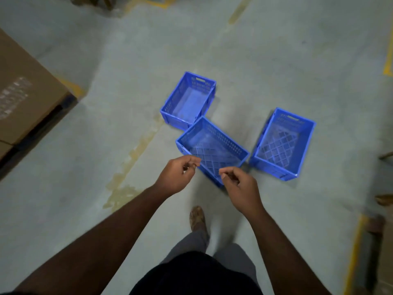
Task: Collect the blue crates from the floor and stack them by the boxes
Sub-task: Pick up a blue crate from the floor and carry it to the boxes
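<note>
Three empty blue crates stand on the grey floor ahead of me. The nearest crate (214, 145) sits just beyond my hands, its near corner hidden behind them. A second crate (189, 99) touches its far left corner. The third crate (282, 143) stands apart to the right. My left hand (177, 176) and right hand (240, 189) hover above the near edge of the nearest crate, fingers loosely curled, holding nothing and not touching the crate. Cardboard boxes (25, 88) are at the left.
The stacked cardboard boxes rest on a dark pallet (42, 124) at the left edge. Worn yellow floor lines (136, 150) run past the crates. My foot (197, 217) is a step behind the nearest crate. Brown objects (382, 231) sit at the right edge.
</note>
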Demonstrator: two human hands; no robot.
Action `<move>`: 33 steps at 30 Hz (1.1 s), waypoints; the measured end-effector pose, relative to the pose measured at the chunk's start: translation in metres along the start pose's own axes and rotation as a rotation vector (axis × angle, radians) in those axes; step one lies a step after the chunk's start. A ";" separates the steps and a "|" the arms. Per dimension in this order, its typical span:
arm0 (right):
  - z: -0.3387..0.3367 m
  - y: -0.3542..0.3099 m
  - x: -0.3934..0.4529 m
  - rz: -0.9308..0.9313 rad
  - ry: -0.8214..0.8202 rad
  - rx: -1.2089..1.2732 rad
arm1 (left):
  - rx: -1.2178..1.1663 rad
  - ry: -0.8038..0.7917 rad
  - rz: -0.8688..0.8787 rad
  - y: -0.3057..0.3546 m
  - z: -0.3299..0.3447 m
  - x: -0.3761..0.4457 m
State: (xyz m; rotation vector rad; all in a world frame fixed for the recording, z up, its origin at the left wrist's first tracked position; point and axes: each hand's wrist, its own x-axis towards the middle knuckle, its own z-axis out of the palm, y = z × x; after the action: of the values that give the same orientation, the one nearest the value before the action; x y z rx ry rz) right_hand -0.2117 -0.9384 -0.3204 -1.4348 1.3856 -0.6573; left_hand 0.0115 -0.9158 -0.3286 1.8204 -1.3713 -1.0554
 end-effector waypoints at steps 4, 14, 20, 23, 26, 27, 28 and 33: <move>0.007 0.032 0.083 0.246 0.079 0.110 | 0.074 -0.096 -0.077 -0.006 0.013 0.090; 0.113 0.345 0.261 0.905 0.290 0.314 | 0.305 -0.237 -0.330 -0.139 0.091 0.296; 0.174 0.420 0.318 0.936 0.323 0.030 | 0.361 -0.211 -0.524 -0.295 0.179 0.402; 0.196 0.449 0.343 0.976 0.410 -0.219 | 0.368 -0.241 -0.608 -0.360 0.206 0.439; 0.218 0.461 0.363 1.022 0.460 -0.251 | 0.432 -0.150 -0.544 -0.419 0.213 0.472; 0.225 0.467 0.368 1.027 0.493 -0.257 | 0.482 -0.116 -0.537 -0.437 0.211 0.482; 0.230 0.470 0.372 1.031 0.527 -0.281 | 0.537 -0.084 -0.561 -0.450 0.207 0.491; 0.244 0.493 0.373 1.072 0.590 -0.454 | 0.703 -0.055 -0.623 -0.487 0.183 0.531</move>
State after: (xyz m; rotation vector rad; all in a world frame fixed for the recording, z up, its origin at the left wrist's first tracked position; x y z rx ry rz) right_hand -0.1220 -1.1505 -0.9442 -0.5885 2.5730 -0.0253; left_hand 0.1552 -1.2979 -0.9499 2.8851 -1.3330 -0.9725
